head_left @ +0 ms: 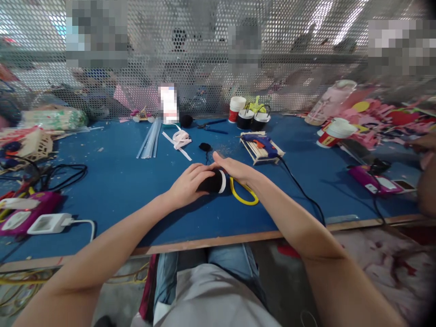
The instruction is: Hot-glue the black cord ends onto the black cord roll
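A cup covered in black, with a white rim, lies on its side on the blue table. My left hand curls over its left end and holds it. My right hand lies along the cup's far right side, thumb raised and fingers stretched toward my left hand; its fingertips are partly hidden. Just right of the cup are the yellow scissor-like handles, partly covered by my right forearm. A small black bundle of yarn lies beyond my hands, its strand running toward them.
A blue glue gun rests on a wooden stick rack, its cable trailing right. Behind stand black-wrapped cups and a red-white cup. Glue sticks, white ribbon and pliers lie left. Purple power strips flank me.
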A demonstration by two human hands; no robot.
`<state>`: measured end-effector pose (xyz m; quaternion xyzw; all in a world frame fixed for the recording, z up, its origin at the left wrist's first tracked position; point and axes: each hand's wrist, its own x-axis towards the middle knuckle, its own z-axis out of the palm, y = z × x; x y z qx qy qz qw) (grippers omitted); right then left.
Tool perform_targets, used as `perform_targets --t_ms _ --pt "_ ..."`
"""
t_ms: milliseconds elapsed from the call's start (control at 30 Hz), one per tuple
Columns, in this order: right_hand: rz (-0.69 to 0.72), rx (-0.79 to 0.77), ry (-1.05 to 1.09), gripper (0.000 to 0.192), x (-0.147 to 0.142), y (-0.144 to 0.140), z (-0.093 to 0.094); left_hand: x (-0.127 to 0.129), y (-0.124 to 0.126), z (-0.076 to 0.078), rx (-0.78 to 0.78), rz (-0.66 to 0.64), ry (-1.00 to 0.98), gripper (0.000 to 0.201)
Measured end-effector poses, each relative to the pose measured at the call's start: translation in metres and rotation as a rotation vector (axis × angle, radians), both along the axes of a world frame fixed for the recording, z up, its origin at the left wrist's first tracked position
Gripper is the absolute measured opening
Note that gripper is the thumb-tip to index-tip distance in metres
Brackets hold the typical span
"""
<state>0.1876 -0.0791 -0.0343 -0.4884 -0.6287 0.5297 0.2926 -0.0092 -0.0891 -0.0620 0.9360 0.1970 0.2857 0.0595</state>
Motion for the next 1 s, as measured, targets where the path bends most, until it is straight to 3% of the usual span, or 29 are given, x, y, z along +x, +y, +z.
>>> perform_targets --t_ms 233,533,800,1000 --pt "-0.048 0.091 0.156 0.027 -0.001 -0.005 -0.006 0.002 -0.007 0.001 0.008 0.130 0.001 0.047" --pt "-0.262 0.313 0.119 0.029 0.012 -0.004 0.000 -0.004 0.000 0.008 -0.277 0.167 -0.091 0.063" --pt "-0.302 0.377 0.056 0.034 0.014 -0.006 0.004 -0.004 0.000 0.008 -0.406 0.120 -0.076 0.060" --pt "-0.286 0.416 0.018 0.035 0.014 -0.006 0.003 -0.004 -0.001 0.010 -0.411 0.068 -0.063 0.060"
